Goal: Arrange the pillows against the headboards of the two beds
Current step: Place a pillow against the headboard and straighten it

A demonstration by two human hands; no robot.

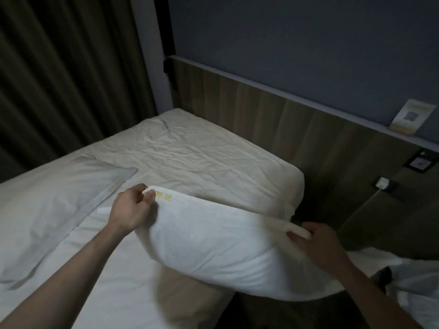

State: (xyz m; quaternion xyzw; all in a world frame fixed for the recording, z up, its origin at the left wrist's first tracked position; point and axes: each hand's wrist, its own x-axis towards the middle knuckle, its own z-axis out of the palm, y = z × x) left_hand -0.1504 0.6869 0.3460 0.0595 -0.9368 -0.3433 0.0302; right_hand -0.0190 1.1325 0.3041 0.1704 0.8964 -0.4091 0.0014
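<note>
Left hand (133,210) pinches upper left corner of white pillow (225,245), fingers curled round seam beside yellow embroidery (164,197). Right hand (318,245) grips upper right corner, thumb over flap edge. Pillow held off mattress, hanging over near corner of bed (202,157), tilted down to right. Second pillow (54,205) lies flat on bed, left of held one. Sheet rumpled near wooden headboard (273,115). Card (411,117) stands on headboard ledge. Charger (381,182) plugged into wall socket. Curtain (66,67) far left.
</note>
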